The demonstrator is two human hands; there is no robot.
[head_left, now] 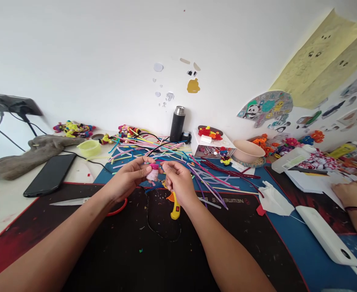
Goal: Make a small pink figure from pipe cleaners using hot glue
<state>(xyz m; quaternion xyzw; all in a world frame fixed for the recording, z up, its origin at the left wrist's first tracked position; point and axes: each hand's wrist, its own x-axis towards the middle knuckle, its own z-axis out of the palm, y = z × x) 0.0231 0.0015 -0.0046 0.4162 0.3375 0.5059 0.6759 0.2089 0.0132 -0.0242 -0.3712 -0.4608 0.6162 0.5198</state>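
Observation:
My left hand [128, 176] pinches a small pink and white pipe-cleaner figure [153, 173] and holds it above the black desk mat [154, 259]. My right hand [178, 180] is closed beside it, its fingertips pressed at the figure's right side near the top. Behind both hands lies a loose heap of coloured pipe cleaners [166, 156]. Under my right hand rests a yellow glue gun [175, 209] with its black cord looping over the mat.
A black phone [50, 174] and scissors [70, 201] lie to the left. At the back stand a black thermos [177, 123], a white box [211, 146] and a pink bowl [248, 151]. Another person's hand [350, 194] rests at the right, near a white power bank [326, 235].

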